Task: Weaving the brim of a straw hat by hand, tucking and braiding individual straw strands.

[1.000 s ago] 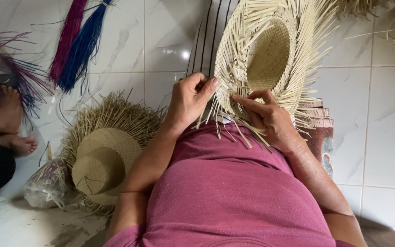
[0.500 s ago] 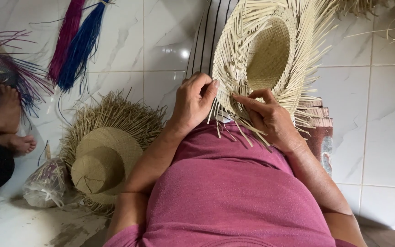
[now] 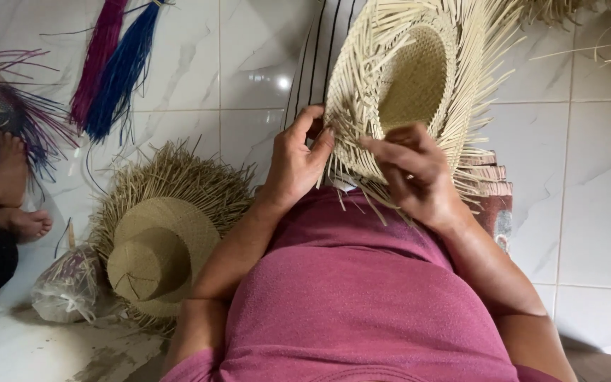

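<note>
— What crowds the unfinished hat [image 3: 419,78]?

— Loose straw ends bristle all round its brim, and both hands grip its near edge. Left of it lies bare tile, open as far as the fibre bundles [image 3: 118,64].

— And lower left?

— The finished hat [image 3: 157,247] and a plastic bag [image 3: 68,286] block the floor there.

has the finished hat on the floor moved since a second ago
No. The finished hat sits at the same spot beside the plastic bag and under the same tile joint; the hands work on the other hat.
</note>
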